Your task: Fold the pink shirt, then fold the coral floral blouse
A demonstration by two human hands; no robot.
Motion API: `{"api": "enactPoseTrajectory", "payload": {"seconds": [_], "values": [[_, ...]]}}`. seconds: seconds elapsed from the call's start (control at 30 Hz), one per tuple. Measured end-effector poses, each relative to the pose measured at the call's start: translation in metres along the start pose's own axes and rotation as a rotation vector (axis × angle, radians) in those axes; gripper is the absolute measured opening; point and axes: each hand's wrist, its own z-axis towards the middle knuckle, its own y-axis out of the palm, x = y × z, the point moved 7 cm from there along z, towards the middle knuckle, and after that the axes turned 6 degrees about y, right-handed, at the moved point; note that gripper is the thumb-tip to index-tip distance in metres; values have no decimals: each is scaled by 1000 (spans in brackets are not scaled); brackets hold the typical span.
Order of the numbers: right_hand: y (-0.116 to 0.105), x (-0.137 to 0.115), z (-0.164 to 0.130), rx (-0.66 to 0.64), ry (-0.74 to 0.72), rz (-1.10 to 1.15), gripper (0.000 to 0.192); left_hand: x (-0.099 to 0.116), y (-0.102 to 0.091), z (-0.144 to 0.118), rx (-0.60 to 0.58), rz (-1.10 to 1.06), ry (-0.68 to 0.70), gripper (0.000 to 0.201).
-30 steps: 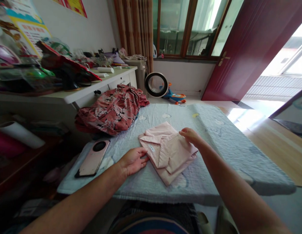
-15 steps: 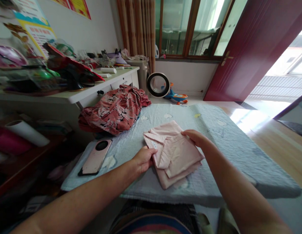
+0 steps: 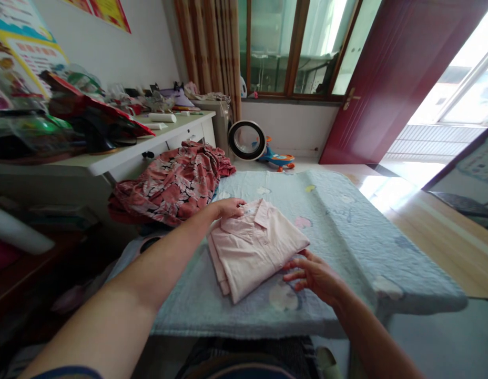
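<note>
The right hand (image 3: 313,275) lies nearest, fingers spread flat on the quilted blue blanket (image 3: 346,231), its fingertips touching the near edge of a folded pink shirt (image 3: 254,246). The shirt, soft and roughly square, rests mid-blanket. The left hand (image 3: 228,208) presses loosely on its collar. Beyond lies a crumpled red floral garment (image 3: 173,181).

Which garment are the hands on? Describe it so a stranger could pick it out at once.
On the pale blue quilted pad in the room's middle lies a folded pink collared shirt, the left hand at its collar, the right hand at its near corner. Unlike the crumpled red floral garment heaped beside it, it is plain, pale and neatly squared.
</note>
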Motion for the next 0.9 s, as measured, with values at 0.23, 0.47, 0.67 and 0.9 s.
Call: {"api": "enactPoseTrajectory", "payload": {"seconds": [0.23,0.47,0.67,0.9], "values": [[-23,-25,2,121,-37,-689,13,0,7,7,190,327,-59,31],[9,-124,50,549,-556,-1067,21,12,25,18,275,402,-106,23],[41,-94,110,451,-601,-1321,44,8,24,5,426,367,-54,29],[30,-68,125,406,-480,-1405,55,-23,38,-3,435,346,-77,29]]}}
